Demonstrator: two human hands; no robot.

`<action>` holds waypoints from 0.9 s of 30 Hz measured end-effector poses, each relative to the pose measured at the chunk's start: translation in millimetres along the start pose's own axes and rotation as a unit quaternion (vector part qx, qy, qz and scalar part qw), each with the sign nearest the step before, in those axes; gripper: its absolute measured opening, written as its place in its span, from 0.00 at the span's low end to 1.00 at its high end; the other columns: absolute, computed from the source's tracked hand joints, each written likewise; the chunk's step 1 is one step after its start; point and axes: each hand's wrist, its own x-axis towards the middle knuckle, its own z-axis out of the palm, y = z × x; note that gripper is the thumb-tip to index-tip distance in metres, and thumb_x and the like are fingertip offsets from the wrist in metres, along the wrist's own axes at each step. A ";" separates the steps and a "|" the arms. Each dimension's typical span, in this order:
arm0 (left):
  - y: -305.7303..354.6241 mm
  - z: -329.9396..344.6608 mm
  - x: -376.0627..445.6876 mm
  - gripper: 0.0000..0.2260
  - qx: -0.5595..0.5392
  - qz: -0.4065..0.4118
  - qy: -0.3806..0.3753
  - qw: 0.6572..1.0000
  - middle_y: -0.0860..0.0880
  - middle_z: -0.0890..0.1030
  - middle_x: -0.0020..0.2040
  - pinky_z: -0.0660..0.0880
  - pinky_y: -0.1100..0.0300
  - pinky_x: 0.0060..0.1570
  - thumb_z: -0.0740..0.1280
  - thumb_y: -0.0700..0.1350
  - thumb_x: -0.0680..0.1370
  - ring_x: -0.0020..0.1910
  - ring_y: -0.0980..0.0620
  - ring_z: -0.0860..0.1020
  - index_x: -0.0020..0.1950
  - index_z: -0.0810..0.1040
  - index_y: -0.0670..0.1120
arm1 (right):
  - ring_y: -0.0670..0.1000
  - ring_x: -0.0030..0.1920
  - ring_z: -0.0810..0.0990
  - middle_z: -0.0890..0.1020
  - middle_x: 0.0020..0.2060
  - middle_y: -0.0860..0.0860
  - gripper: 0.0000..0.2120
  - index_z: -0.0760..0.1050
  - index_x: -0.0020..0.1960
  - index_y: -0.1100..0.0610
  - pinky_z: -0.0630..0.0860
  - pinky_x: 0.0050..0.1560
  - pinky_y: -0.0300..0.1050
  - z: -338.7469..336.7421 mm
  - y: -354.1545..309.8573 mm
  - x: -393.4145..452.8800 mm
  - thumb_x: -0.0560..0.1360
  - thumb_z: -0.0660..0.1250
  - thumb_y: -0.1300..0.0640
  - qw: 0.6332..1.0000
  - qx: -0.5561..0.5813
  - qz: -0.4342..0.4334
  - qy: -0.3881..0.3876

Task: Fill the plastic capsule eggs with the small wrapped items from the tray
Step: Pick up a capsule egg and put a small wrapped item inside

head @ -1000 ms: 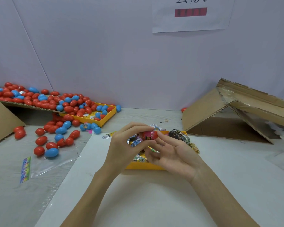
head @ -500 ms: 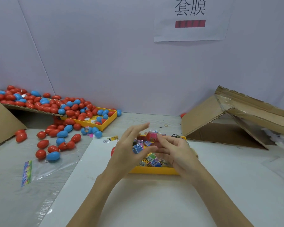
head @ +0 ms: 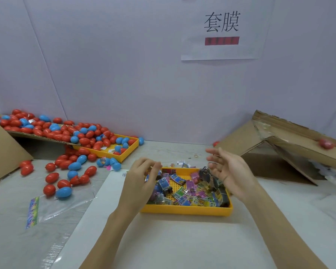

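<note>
where the white sheet (head: 163, 239) lies on the table, a yellow tray (head: 186, 209) sits full of small wrapped items (head: 184, 193). the left hand (head: 142, 178) hangs over the tray's left end with fingers curled down; i cannot tell if it holds anything. the right hand (head: 228, 168) is spread wide, holding nothing, over the right end. red and blue eggs (head: 66, 183) lie far left, more in another yellow tray (head: 128, 151). one red egg (head: 326, 144) rests on the cardboard box (head: 279, 152) far right
</note>
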 end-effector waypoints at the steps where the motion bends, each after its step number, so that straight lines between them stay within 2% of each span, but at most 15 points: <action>1: -3.7 0.5 0.3 0.14 0.010 -0.018 0.006 1.000 0.52 0.81 0.49 0.73 0.72 0.43 0.62 0.51 0.83 0.48 0.57 0.78 0.53 0.83 0.45 | 0.49 0.34 0.81 0.83 0.38 0.55 0.17 0.81 0.57 0.64 0.78 0.33 0.38 3.0 9.6 -3.1 0.86 0.57 0.55 1.000 -0.029 -0.010 -0.002; 4: -13.7 2.0 0.1 0.10 0.020 -0.066 0.030 0.997 0.53 0.82 0.49 0.71 0.74 0.42 0.63 0.48 0.84 0.48 0.58 0.78 0.54 0.83 0.46 | 0.49 0.31 0.80 0.83 0.35 0.57 0.16 0.82 0.53 0.63 0.75 0.30 0.38 14.2 33.9 -10.4 0.86 0.57 0.57 0.987 -0.155 -0.044 -0.008; 7: -23.8 6.4 1.6 0.06 -0.004 -0.155 0.081 0.985 0.56 0.81 0.48 0.71 0.74 0.40 0.63 0.47 0.84 0.50 0.56 0.79 0.54 0.80 0.50 | 0.49 0.27 0.78 0.82 0.32 0.57 0.15 0.81 0.51 0.63 0.73 0.26 0.36 20.8 45.2 -15.0 0.85 0.58 0.58 0.967 -0.242 -0.074 -0.016; 9: -32.0 7.6 12.8 0.05 0.005 -0.194 0.116 0.974 0.54 0.79 0.51 0.72 0.70 0.45 0.63 0.46 0.84 0.53 0.53 0.79 0.55 0.79 0.49 | 0.51 0.26 0.78 0.82 0.31 0.57 0.15 0.81 0.50 0.63 0.72 0.24 0.37 22.0 45.6 -15.6 0.85 0.58 0.58 0.961 -0.261 -0.087 -0.020; 11: -43.1 6.0 35.2 0.07 0.048 -0.209 0.126 0.969 0.48 0.77 0.56 0.74 0.59 0.55 0.62 0.44 0.84 0.58 0.49 0.75 0.58 0.78 0.45 | 0.51 0.27 0.78 0.83 0.30 0.55 0.14 0.81 0.50 0.61 0.72 0.25 0.38 20.9 47.2 -14.7 0.85 0.58 0.57 0.954 -0.283 -0.092 -0.017; 14: -60.4 -3.1 77.3 0.10 0.131 -0.210 0.099 0.964 0.43 0.75 0.60 0.69 0.53 0.61 0.61 0.43 0.84 0.63 0.45 0.71 0.62 0.76 0.40 | 0.51 0.27 0.78 0.83 0.30 0.55 0.14 0.81 0.49 0.59 0.73 0.26 0.37 21.1 51.6 -14.3 0.85 0.59 0.56 0.943 -0.318 -0.101 -0.016; 19: -97.9 -18.3 131.7 0.16 0.269 -0.203 0.015 0.941 0.36 0.73 0.66 0.67 0.47 0.68 0.58 0.44 0.85 0.66 0.39 0.70 0.66 0.72 0.34 | 0.50 0.27 0.79 0.83 0.30 0.52 0.14 0.82 0.47 0.55 0.73 0.29 0.34 20.7 56.5 -13.2 0.85 0.59 0.56 0.922 -0.369 -0.114 -0.018; 24: -145.2 -30.2 162.1 0.20 0.352 -0.257 -0.095 0.895 0.36 0.71 0.72 0.66 0.44 0.70 0.51 0.47 0.87 0.71 0.37 0.68 0.69 0.74 0.38 | 0.47 0.26 0.78 0.82 0.29 0.52 0.15 0.82 0.45 0.54 0.75 0.30 0.35 21.1 59.2 -10.3 0.85 0.60 0.57 0.915 -0.384 -0.124 -0.033; 27: -165.3 -32.8 171.2 0.20 0.362 -0.264 -0.127 0.885 0.37 0.70 0.73 0.66 0.44 0.71 0.49 0.48 0.87 0.72 0.36 0.67 0.69 0.74 0.40 | 0.47 0.25 0.78 0.82 0.29 0.52 0.15 0.82 0.44 0.53 0.75 0.30 0.36 21.1 60.5 -7.2 0.84 0.60 0.56 0.912 -0.390 -0.123 -0.036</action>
